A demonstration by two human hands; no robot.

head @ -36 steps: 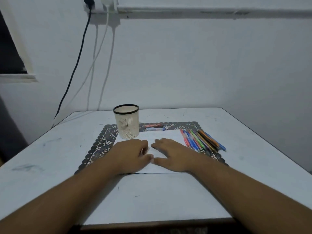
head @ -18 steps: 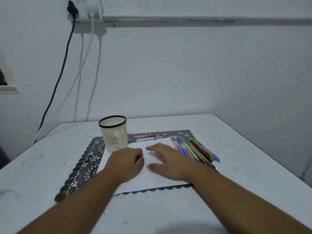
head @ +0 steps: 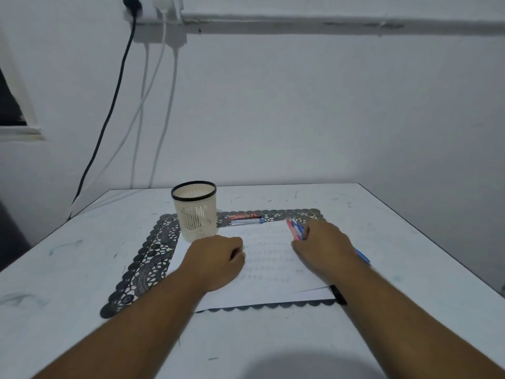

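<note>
right hand [head: 325, 248] covers the pens [head: 294, 229] (grip unclear); pinch just one; left hand [head: 217, 259], curled on nothing, steadies the paper [head: 269, 259]

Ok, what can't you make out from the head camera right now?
All in the head view:
- pens: most of the row lies under the right hand; grip unclear.
- left hand: its back hides the curled fingers; any hold unclear.
- pen holder: its wall hides the inside.
- red marker: label too small to read.
- paper: faint marks, blurred.
</note>
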